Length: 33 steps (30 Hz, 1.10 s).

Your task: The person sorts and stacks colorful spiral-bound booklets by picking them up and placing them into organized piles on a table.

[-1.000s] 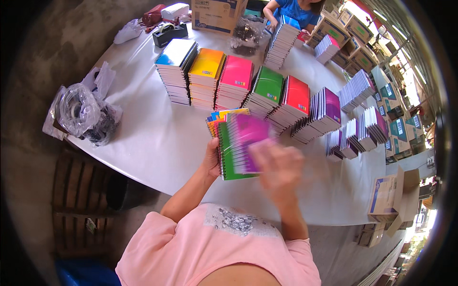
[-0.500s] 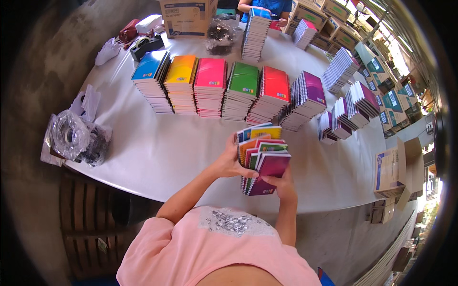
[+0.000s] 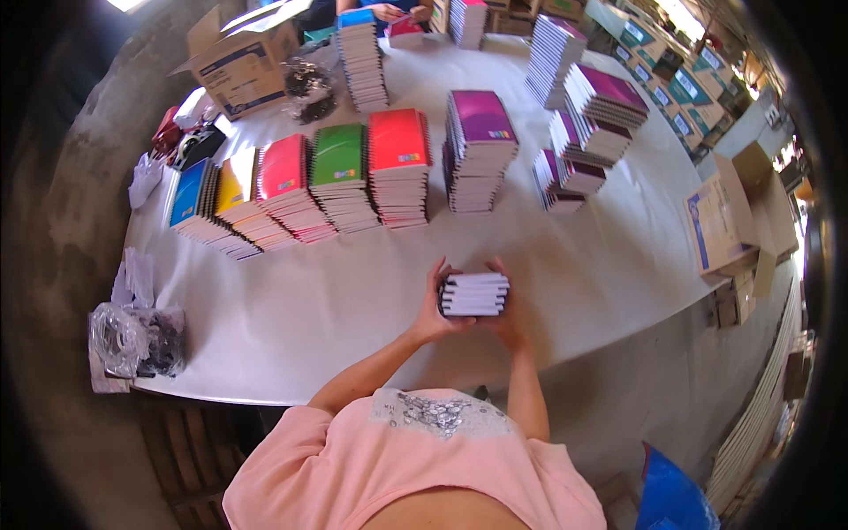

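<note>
Between my two hands, near the table's front edge, is a small bundle of spiral notebooks (image 3: 476, 295), its white page edges facing up. My left hand (image 3: 434, 305) grips the bound side and my right hand (image 3: 507, 309) the opposite side. The covers hardly show from here. Beyond my hands stands a row of notebook stacks: blue (image 3: 189, 193), yellow (image 3: 237, 181), pink (image 3: 283, 168), green (image 3: 338, 156), red (image 3: 397, 146) and purple (image 3: 481, 117).
More purple notebooks (image 3: 609, 88) are piled at the right. Crumpled plastic wrap (image 3: 119, 336) lies at the table's left corner. Open cartons stand at the back left (image 3: 243, 75) and right (image 3: 720, 221). Across the table (image 3: 291, 318), another person's hands (image 3: 389, 12) hold a notebook.
The fanned notebooks are now squared into an even bundle and turned with their page edges upward. My view has swung to the right.
</note>
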Tool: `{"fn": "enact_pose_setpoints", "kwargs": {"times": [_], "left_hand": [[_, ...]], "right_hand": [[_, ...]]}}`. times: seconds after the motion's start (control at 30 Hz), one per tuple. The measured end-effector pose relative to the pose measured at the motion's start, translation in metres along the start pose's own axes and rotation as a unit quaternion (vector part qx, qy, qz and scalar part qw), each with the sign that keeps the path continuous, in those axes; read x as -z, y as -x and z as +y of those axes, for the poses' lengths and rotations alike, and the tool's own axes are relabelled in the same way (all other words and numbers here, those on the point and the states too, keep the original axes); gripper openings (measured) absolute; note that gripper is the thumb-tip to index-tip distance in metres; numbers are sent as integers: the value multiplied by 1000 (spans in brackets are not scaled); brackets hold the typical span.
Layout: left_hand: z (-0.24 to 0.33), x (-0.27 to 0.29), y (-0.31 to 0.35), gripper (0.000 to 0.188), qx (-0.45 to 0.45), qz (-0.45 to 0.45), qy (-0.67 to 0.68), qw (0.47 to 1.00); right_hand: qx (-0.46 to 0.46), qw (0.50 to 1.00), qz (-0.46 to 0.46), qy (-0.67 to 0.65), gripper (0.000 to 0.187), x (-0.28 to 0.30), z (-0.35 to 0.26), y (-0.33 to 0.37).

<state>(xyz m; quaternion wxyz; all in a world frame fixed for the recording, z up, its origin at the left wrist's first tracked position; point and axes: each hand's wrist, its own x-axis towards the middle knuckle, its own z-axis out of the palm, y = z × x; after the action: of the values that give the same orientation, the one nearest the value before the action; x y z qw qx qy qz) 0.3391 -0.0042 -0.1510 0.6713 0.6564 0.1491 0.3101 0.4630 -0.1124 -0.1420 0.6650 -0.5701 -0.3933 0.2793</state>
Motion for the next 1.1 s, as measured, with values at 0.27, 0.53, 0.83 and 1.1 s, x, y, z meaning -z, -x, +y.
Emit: {"fn": "enact_pose_setpoints", "kwargs": {"times": [0.27,0.53,0.83,1.1], "left_hand": [[-14,-8,-2,118,2,-2,-5,1000],[-16,-10,-4,113,21,41,-70,997],[-4,-7,-3,119,36,57,30,997],[-8,-20,-19,116,15,-22,-104,994]], "right_hand": [[5,993,-60,99,92,25,11,-5],[25,987,-72,142,89,23,8,-10],[-35,995,-96,21,93,33,15,-7],[69,997,-40,23,100,30,31,-7]]}}
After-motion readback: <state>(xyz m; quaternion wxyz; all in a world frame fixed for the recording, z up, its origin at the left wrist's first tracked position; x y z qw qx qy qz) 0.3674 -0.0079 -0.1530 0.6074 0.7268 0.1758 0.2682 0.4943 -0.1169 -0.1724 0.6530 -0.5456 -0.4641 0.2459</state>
